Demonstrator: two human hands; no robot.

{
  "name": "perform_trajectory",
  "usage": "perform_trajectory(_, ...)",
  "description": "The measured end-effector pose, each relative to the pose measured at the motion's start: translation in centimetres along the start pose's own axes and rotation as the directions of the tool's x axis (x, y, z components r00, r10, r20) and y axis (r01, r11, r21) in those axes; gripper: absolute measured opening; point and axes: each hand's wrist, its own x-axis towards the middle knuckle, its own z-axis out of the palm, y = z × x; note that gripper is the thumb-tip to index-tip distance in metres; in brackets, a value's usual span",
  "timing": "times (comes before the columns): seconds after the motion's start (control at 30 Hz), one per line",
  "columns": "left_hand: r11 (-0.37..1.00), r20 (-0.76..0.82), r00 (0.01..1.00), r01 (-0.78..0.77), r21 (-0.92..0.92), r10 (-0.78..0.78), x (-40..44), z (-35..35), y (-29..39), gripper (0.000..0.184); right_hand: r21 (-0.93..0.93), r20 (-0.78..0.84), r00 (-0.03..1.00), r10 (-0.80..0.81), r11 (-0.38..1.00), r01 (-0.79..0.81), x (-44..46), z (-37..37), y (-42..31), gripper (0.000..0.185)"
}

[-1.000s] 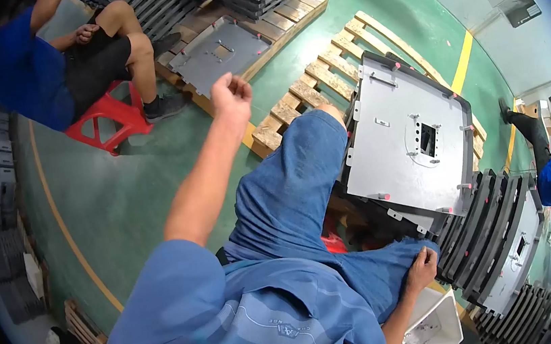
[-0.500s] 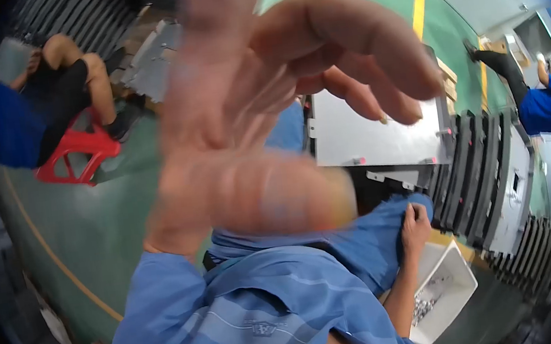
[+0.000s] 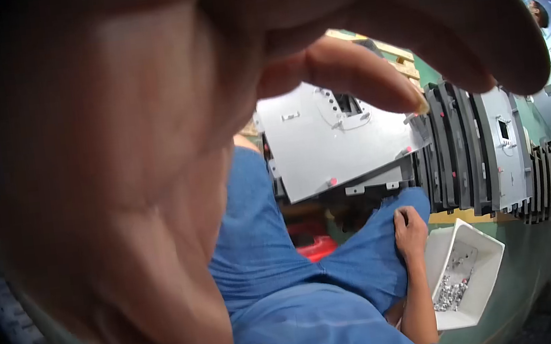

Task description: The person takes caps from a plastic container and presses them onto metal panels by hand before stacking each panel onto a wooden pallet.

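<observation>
Grey sheet-metal panel, with a dark central cutout and pink caps along its lower edge, lies ahead of the wearer's knees, partly behind the raised left hand in the head view. From the left fingertips, the panel lies beyond and below, well apart. Its long axis cannot be determined, as the hand covers the upper part.

Right hand is the nearer of the two to the panel, located past the panel's lower right corner. It rests on the right leg of the blue denim shorts, fingers bent; whether thumb and fingertips meet cannot be told. No object is visible in it.

Left hand is very close to the lens. Its fingers are curved and parted, with a visible gap between them; the thumb tip is not identifiable. Nothing is seen held.

White plastic bin, containing small metal parts, stands just beside the right forearm. Black frames are ranked right of the panel.
</observation>
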Motion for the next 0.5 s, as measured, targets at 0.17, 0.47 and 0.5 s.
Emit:
perform_trajectory(0.17, 0.974, 0.005, 0.995, -0.102, 0.203, 0.103, 8.6, -0.9, -3.3, 0.093, -0.043, -0.015, 0.991, -0.13, 0.991, 0.129, -0.4, 0.1, 1.1, 0.009)
perform_trajectory(0.47, 0.965, -0.069, 0.994, -0.063, 0.255, 0.083, 5.9, -2.7, -1.5, 0.086, 0.013, -0.059, 0.985, -0.159, 0.987, 0.16, -0.9, -0.2, 0.1, 0.007)
perform_trajectory(0.5, 0.973, -0.091, 0.995, -0.009, 0.233, 0.031, 10.7, 1.9, -4.0, 0.086, 0.01, -0.035, 0.99, -0.135, 0.991, 0.135, -1.0, -0.5, 0.1, 0.007)
